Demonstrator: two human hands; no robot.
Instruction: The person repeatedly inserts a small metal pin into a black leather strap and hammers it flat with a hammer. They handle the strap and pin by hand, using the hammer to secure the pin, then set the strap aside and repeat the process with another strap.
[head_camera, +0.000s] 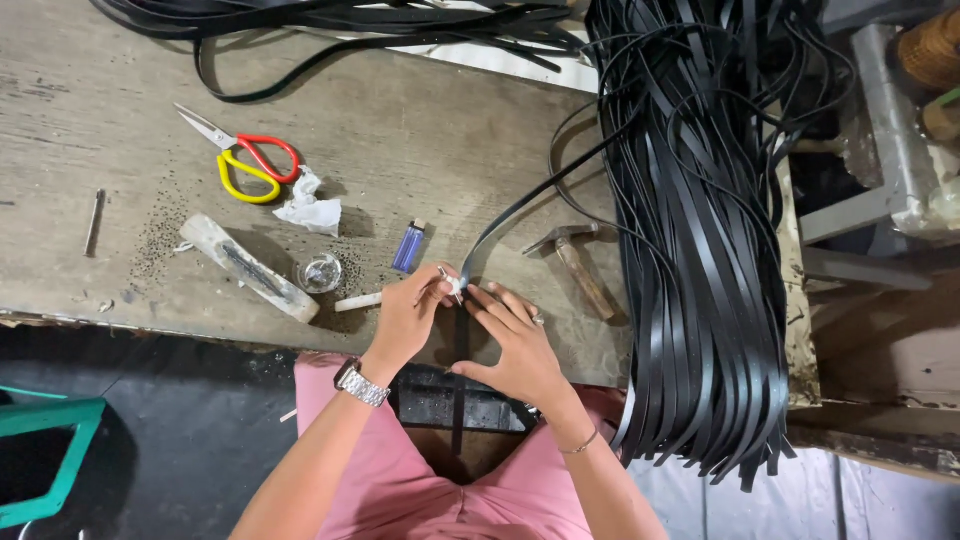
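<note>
Both hands pinch a flat black rubber strap (500, 235) at the bench edge.
Left hand (405, 320) and right hand (515, 345) fingers clamp its limp, light end; grip near there.

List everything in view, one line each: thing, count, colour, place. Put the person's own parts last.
scissors: one, red and yellow handles, workbench upper left
crumpled scrap: one, white, right of the scissors
lighter: one, blue, bench centre
hammer: one, wooden handle, right of the hands
block: one, pale, long, bench left
small round dish: one, clear, beside the block
metal rod: one, grey, far left
strap bundle: many strips, black, draped over bench right
single strap: one, black, running to the hands
left hand: wristwatch, fingers pinching the strap end
right hand: ring, pressing the strap
</note>
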